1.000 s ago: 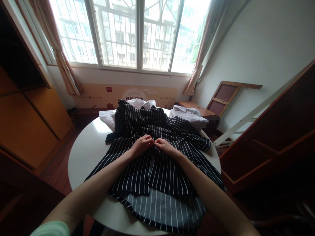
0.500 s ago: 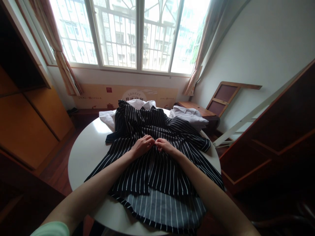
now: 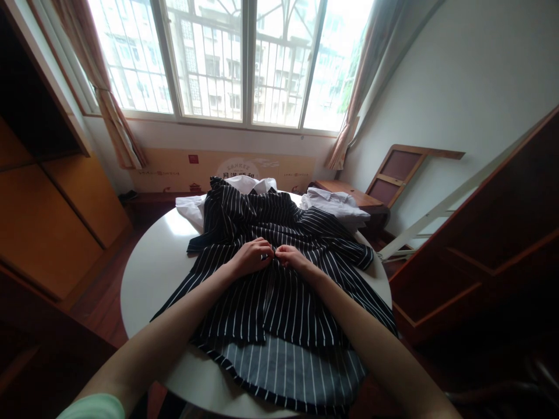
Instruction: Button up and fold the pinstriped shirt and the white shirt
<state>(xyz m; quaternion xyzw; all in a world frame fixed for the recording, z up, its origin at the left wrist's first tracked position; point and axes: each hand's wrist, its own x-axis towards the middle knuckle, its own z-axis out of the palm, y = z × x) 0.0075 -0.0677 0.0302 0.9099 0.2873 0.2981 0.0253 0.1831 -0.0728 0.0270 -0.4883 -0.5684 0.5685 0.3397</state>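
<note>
A black shirt with white stripes (image 3: 297, 308) lies spread across a round white table (image 3: 144, 273), its hem toward me and its sleeves out to the sides. My left hand (image 3: 253, 256) and my right hand (image 3: 290, 256) meet at the middle of the front opening. Both have their fingers pinched on the shirt's front edges, the tips almost touching. What exactly sits between the fingertips, perhaps a button, is too small to make out. Below the hands the front panels hang slightly apart, and the greyish inside of the back shows at the hem.
Folded white shirts (image 3: 334, 206) are stacked at the table's back right. More white cloth (image 3: 191, 209) lies behind the striped shirt at the left. A wooden side table (image 3: 349, 193) stands beyond, below the window. Dark wooden furniture (image 3: 476, 262) leans in from the right.
My left hand has shifted very slightly, its fingers curling a little at the shirt's front edge. My right hand stays nearly in place, and the shirt lies as before.
</note>
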